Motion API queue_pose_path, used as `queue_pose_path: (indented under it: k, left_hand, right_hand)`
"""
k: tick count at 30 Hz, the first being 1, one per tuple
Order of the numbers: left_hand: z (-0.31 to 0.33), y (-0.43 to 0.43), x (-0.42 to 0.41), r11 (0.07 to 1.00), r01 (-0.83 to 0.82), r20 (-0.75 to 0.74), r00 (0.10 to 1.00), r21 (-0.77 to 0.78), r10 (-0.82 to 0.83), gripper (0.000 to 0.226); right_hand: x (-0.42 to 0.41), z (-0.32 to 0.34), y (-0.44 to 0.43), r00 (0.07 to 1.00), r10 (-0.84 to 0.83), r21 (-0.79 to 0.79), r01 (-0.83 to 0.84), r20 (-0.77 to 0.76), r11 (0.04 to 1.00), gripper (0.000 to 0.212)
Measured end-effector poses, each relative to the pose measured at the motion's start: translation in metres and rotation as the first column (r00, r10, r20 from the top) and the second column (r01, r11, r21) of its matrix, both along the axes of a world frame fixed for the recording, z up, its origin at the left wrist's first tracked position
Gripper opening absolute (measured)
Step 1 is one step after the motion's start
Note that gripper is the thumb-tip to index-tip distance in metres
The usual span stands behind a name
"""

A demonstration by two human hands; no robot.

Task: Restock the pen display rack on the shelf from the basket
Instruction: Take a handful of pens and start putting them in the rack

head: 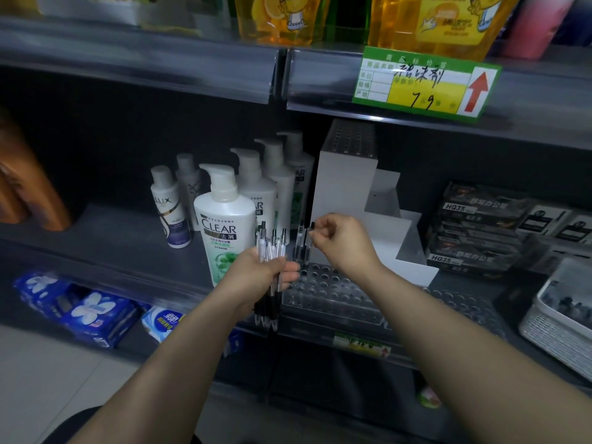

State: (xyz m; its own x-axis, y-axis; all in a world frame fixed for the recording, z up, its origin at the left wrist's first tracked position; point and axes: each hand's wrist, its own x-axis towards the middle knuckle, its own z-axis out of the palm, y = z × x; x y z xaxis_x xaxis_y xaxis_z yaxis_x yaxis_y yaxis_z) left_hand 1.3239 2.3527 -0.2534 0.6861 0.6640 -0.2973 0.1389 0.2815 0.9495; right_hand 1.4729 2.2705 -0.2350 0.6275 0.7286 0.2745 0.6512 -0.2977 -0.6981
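Observation:
A clear stepped pen display rack (333, 290) with rows of round holes stands on the middle shelf, white stepped side panels rising behind it. My left hand (262, 277) grips a bundle of several clear pens (270, 248) with black caps, just left of the rack's front tier. My right hand (342, 241) pinches the top of one pen (310, 241) held upright over the rack's far-left holes. Another pen (300, 241) stands in the rack beside it. A white woven basket (557, 325) with more pens sits at the right edge of the shelf.
White shampoo pump bottles (224, 225) stand close to the left of the rack. Black stationery boxes (474, 225) are stacked to its right. The upper shelf with a green price tag (426, 81) overhangs. Blue packs (80, 306) lie on the lower shelf.

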Motion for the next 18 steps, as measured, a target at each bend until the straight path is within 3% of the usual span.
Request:
queue_pose_path:
  k: [3,6,12,18]
  left_hand:
    - [0.003,-0.002,0.000,1.000,0.008,0.023,1.000,-0.028,-0.007,0.023]
    - [0.004,-0.003,0.001,0.998,0.044,0.039,0.998,-0.042,-0.042,0.022]
    - [0.004,-0.015,0.005,0.991,0.125,0.066,0.990,-0.049,-0.121,0.019]
    - [0.004,-0.018,0.005,0.993,0.116,0.045,0.992,-0.013,-0.115,0.024]
  right_hand:
    - [0.000,0.002,-0.006,0.999,-0.006,-0.002,0.006,-0.043,1.000,0.025]
    - [-0.001,0.004,-0.015,0.995,-0.027,0.021,0.030,-0.100,0.999,0.016]
    - [-0.013,0.014,-0.031,0.922,0.170,0.063,-0.158,-0.347,0.985,0.018]
    - [-0.009,0.021,-0.039,0.914,0.128,0.064,-0.112,-0.384,0.992,0.013]
